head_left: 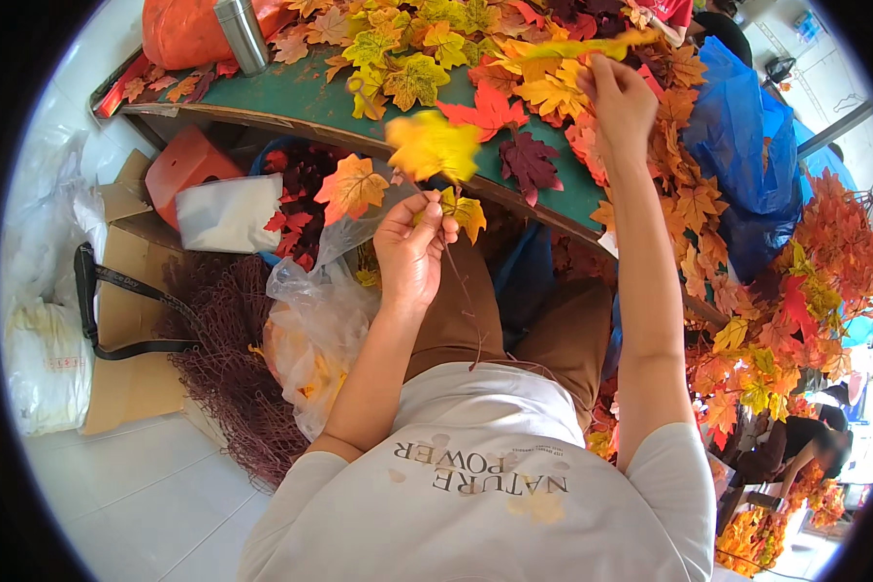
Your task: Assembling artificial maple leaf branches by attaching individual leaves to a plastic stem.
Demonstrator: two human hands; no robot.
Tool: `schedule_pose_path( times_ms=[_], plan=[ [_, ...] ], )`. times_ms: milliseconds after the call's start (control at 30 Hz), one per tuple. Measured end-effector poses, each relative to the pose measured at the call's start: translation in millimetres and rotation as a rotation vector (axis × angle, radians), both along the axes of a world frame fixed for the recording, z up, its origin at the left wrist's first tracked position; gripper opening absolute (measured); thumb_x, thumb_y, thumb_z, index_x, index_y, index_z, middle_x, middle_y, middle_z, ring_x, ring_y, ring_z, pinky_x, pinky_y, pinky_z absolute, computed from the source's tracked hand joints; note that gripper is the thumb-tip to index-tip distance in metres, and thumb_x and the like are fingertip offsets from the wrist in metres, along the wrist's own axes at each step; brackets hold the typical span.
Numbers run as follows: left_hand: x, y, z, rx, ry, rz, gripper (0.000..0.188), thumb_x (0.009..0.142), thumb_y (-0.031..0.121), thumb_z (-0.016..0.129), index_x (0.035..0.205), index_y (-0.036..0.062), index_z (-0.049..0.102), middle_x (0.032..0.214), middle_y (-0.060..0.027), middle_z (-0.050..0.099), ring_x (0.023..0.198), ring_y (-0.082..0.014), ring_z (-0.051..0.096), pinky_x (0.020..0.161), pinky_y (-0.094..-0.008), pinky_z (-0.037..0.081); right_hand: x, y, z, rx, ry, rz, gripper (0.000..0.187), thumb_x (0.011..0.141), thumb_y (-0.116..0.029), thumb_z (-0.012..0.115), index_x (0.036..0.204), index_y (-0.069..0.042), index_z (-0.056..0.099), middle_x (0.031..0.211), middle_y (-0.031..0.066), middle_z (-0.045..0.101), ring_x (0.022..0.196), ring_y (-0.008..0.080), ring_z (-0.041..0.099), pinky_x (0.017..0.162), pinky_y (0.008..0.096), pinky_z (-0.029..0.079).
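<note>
My left hand [413,250], above my lap, is closed in a pinch on a thin brown artificial stem [468,308] that hangs down from the fingers. An artificial yellow maple leaf [434,145], blurred, stands above this hand. A smaller yellow leaf [466,213] and an orange leaf [352,189] spread beside it, apparently on the same branch. My right hand [619,109] is raised over the right part of the table, its fingertips pinched on a blurred yellow-green maple leaf [592,46]. Below that leaf lie a red leaf [485,111] and a dark purple leaf [530,165].
The green table [291,89] carries heaped leaves, a steel flask [242,37] and an orange bag [199,29]. Blue plastic [747,145] hangs at the right. Brown stems [233,378], a clear bag [310,320] and a cardboard box [131,339] stand at left. Another person [805,446] works far right.
</note>
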State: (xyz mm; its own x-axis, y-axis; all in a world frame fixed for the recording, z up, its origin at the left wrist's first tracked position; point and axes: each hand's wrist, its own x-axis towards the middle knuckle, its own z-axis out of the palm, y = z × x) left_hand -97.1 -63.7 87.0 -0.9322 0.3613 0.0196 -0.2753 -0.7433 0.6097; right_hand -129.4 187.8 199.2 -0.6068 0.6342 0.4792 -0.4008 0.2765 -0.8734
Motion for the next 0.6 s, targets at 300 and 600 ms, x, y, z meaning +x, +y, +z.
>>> schedule_pose_path(
  times_ms=[300, 600],
  plan=[
    [19, 11, 14, -0.101, 0.084, -0.02, 0.013, 0.087, 0.003, 0.058, 0.098, -0.0024, 0.058, 0.079, -0.0058, 0.061, 0.064, -0.0124, 0.061, 0.058, -0.0237, 0.051, 108, -88, -6, 0.352, -0.386, 0.047, 0.021, 0.087, -0.018, 0.06, 0.086, 0.002, 0.066, 0.066, 0.0019, 0.059, 0.055, 0.0057, 0.051, 0.052, 0.0196, 0.04],
    [52, 24, 18, -0.29, 0.291, -0.179, 0.014, 0.087, 0.002, 0.057, 0.099, -0.0044, 0.057, 0.08, -0.0087, 0.062, 0.064, -0.0132, 0.062, 0.059, -0.0244, 0.053, 166, -96, -46, -0.2, -0.479, 0.285, 0.018, 0.087, -0.016, 0.061, 0.086, 0.001, 0.064, 0.065, -0.001, 0.057, 0.055, 0.0028, 0.049, 0.05, 0.0174, 0.041]
  ],
)
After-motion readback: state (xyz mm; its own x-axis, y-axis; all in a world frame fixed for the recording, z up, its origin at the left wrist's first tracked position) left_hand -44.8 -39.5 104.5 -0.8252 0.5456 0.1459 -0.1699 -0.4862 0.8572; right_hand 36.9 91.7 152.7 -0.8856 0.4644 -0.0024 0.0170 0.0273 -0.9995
